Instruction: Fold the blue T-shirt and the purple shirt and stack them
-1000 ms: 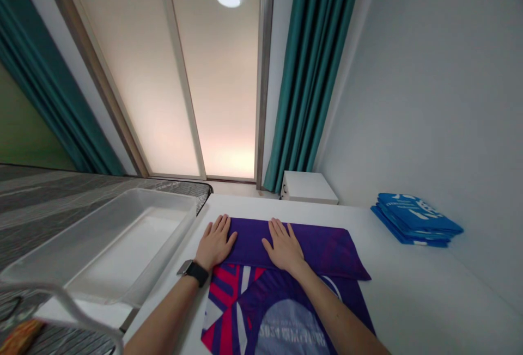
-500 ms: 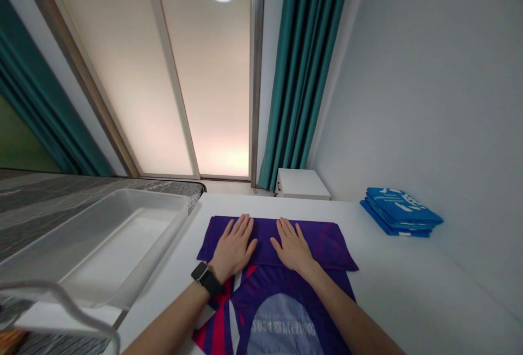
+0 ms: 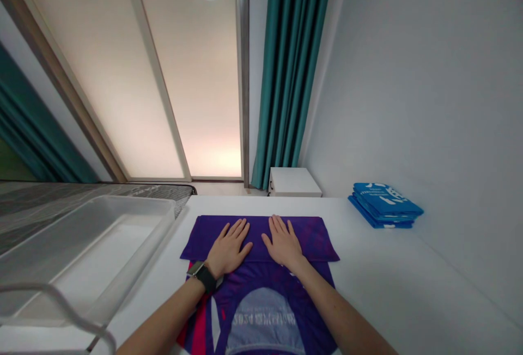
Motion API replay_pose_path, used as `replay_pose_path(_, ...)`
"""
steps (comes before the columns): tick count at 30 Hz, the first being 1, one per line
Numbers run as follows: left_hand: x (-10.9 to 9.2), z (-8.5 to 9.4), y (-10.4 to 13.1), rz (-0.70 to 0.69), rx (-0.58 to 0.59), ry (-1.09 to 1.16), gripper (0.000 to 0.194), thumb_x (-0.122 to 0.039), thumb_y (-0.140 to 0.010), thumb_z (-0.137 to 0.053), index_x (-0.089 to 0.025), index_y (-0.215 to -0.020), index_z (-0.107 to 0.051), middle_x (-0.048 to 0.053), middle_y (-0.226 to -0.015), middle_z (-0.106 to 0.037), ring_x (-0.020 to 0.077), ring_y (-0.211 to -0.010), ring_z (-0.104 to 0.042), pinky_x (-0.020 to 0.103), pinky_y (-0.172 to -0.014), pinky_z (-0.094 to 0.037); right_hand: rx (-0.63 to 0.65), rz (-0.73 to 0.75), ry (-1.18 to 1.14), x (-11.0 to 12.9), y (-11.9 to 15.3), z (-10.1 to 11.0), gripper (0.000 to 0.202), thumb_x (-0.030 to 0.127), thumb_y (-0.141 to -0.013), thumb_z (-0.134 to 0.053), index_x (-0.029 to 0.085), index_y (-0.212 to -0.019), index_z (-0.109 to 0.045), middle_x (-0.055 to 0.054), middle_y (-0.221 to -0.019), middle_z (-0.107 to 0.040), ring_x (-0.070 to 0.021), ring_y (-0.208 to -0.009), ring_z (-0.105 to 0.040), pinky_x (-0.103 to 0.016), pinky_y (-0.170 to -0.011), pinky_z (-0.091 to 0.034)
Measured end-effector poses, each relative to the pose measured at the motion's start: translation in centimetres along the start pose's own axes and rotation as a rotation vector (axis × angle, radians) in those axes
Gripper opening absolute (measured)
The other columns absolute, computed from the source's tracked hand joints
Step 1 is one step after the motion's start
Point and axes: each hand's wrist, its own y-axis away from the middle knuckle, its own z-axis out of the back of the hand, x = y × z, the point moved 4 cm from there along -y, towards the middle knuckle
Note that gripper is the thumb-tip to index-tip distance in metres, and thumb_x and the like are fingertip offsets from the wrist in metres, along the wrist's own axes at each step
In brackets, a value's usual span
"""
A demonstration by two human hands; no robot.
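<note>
A purple shirt [image 3: 265, 277] with red and white stripes and a grey printed panel lies on the white table [image 3: 388, 289]. Its far part is folded over into a flat band. My left hand [image 3: 227, 246] rests palm down on the left half of that band, fingers stretched out. A dark watch is on the left wrist. To the right, my right hand [image 3: 283, 242] lies flat on the same band, fingers extended and thumb apart. Neither hand grips the cloth. The shirt's near edge runs out of view below.
A stack of folded blue cloth items [image 3: 386, 206] sits at the table's right by the wall. On the left stands a translucent plastic bin [image 3: 141, 262], with a blurred grey cable [image 3: 61, 300] before it. Beyond the table are a white cabinet [image 3: 295, 182] and green curtains [image 3: 281, 72].
The view has shifted slightly, so the scene sits further left. My hands stay flat on the folded band; the left has slid a little toward me relative to the band's far edge.
</note>
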Motion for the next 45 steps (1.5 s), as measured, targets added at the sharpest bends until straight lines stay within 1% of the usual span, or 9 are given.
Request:
replay_pose_path(7, 0.4, -0.3, 0.1, -0.011, -0.023, -0.012, 0.058, -0.049, -0.098, -0.034, -0.021, -0.148, -0.037, 0.007, -0.154, -0.036, 0.0220, -0.142, -0.033, 0.043, -0.116, -0.025, 0.013, -0.020, 0.018, -1.3, 0.2, 0.5, 0.068, 0.050, -0.097, -0.022, 0.008, -0.150, -0.028, -0.012, -0.158, -0.022, -0.0223, -0.147, -0.014, -0.046, -0.119, -0.005)
replay_pose_path(19, 0.6, -0.5, -0.3, -0.009, -0.007, -0.046, 0.056, -0.051, -0.098, -0.031, -0.025, -0.147, -0.039, 0.006, -0.152, -0.040, 0.0222, -0.140, -0.036, 0.046, -0.116, -0.023, -0.067, -0.081, 0.028, -8.7, 3.3, 2.7, 0.067, 0.049, -0.097, -0.024, 0.009, -0.150, -0.030, -0.014, -0.156, -0.026, -0.0240, -0.146, -0.018, -0.048, -0.118, -0.002)
replay_pose_path(22, -0.2, -0.3, -0.9, -0.030, -0.025, -0.050, 0.057, -0.053, -0.098, -0.031, -0.024, -0.147, -0.040, 0.006, -0.151, -0.042, 0.0231, -0.140, -0.037, 0.045, -0.116, -0.023, -0.062, -0.124, 0.023, -10.4, 3.6, 2.9, 0.066, 0.049, -0.097, -0.025, 0.010, -0.150, -0.030, -0.014, -0.156, -0.025, -0.0247, -0.147, -0.017, -0.049, -0.118, -0.001)
replay_pose_path(25, -2.7, 0.2, -2.2, -0.098, -0.025, -0.027, 0.057, -0.053, -0.098, -0.031, -0.024, -0.146, -0.041, 0.007, -0.151, -0.042, 0.0234, -0.140, -0.037, 0.044, -0.115, -0.025, -0.027, -0.130, -0.051, -11.7, 3.5, 3.1, 0.065, 0.047, -0.097, -0.025, 0.010, -0.150, -0.031, -0.013, -0.157, -0.025, -0.0236, -0.147, -0.016, -0.048, -0.118, -0.003)
replay_pose_path(29, -8.3, 1.1, -4.6, -0.211, 0.009, 0.042, 0.051, -0.046, -0.098, -0.038, -0.023, -0.143, -0.043, 0.009, -0.148, -0.045, 0.0243, -0.136, -0.039, 0.044, -0.113, -0.027, -0.039, -0.123, -0.378, -13.5, 3.5, 3.5, 0.064, 0.050, -0.098, -0.018, 0.013, -0.148, -0.035, -0.009, -0.156, -0.030, -0.0187, -0.145, -0.023, -0.043, -0.119, -0.012)
replay_pose_path(33, -14.3, 2.1, -7.0, -0.316, 0.025, 0.154, 0.037, -0.036, -0.093, -0.051, -0.022, -0.127, -0.055, 0.009, -0.121, -0.060, 0.0242, -0.114, -0.052, 0.040, -0.099, -0.040, -0.154, -0.195, -0.804, -15.7, 3.8, 3.7, 0.072, 0.061, -0.097, -0.014, 0.015, -0.145, -0.042, -0.010, -0.150, -0.041, -0.0174, -0.140, -0.034, -0.038, -0.118, -0.020)
replay_pose_path(37, -19.2, 2.3, -8.9, -0.466, 0.058, 0.213, 0.023, -0.032, -0.093, -0.054, -0.024, -0.115, -0.059, 0.004, -0.102, -0.061, 0.0212, -0.100, -0.055, 0.035, -0.087, -0.042, -0.186, -0.219, -1.069, -17.0, 3.8, 3.7, 0.077, 0.065, -0.095, -0.007, 0.018, -0.143, -0.045, -0.012, -0.145, -0.048, -0.0197, -0.136, -0.042, -0.041, -0.115, -0.027)
replay_pose_path(41, -22.0, 1.5, -10.2, -0.544, 0.068, 0.242, 0.020, -0.031, -0.094, -0.054, -0.025, -0.112, -0.060, 0.003, -0.096, -0.063, 0.0195, -0.095, -0.057, 0.033, -0.083, -0.042, -0.153, -0.245, -1.178, -17.5, 3.8, 4.4, 0.080, 0.057, -0.096, 0.007, 0.015, -0.147, -0.038, -0.014, -0.144, -0.049, -0.0186, -0.134, -0.044, -0.040, -0.111, -0.032)
replay_pose_path(45, -22.9, 0.5, -11.0, -0.552, 0.088, 0.249, 0.015, -0.032, -0.095, -0.054, -0.023, -0.103, -0.062, 0.003, -0.093, -0.066, 0.0193, -0.093, -0.060, 0.032, -0.080, -0.043, -0.136, -0.240, -1.117, -17.9, 4.0, 5.1, 0.080, 0.051, -0.095, 0.013, 0.016, -0.147, -0.037, -0.014, -0.143, -0.050, -0.0179, -0.133, -0.046, -0.039, -0.108, -0.035)
